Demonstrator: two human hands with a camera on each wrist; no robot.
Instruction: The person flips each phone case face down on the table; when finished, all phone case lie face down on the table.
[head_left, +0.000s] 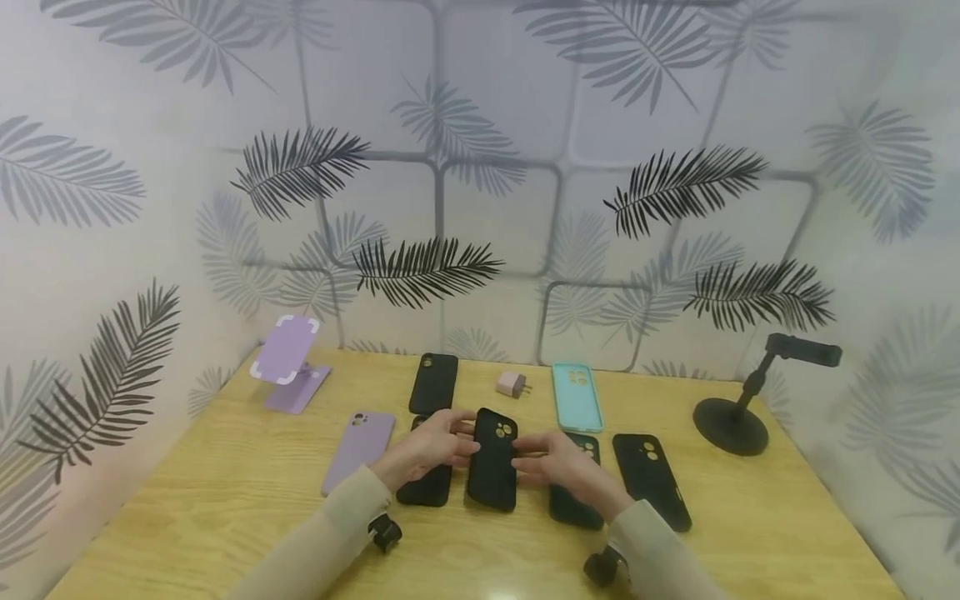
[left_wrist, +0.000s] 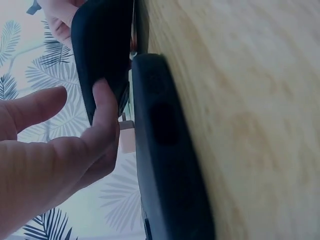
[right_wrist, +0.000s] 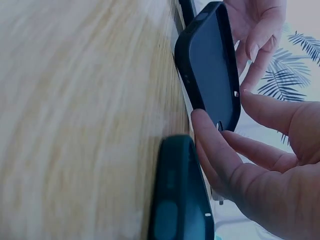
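Note:
A black phone case (head_left: 492,458) with camera cutouts is between the two hands, tilted above the table in the wrist views. My left hand (head_left: 435,442) reaches its left edge; in the left wrist view a fingertip touches the case while the thumb stands apart. At the opposite edge, my right hand (head_left: 551,462) pinches the case between thumb and fingers (right_wrist: 220,145). The right wrist view shows its hollow inside. Another black case (head_left: 426,487) lies beneath the left hand, and a dark green case (head_left: 573,508) lies partly hidden under the right hand.
Around them lie a purple case (head_left: 360,450), a black case (head_left: 434,383), a light blue case (head_left: 577,398) and another black case (head_left: 651,479). A pink charger plug (head_left: 512,384), a purple phone stand (head_left: 288,354) and a black stand (head_left: 731,425) are farther back.

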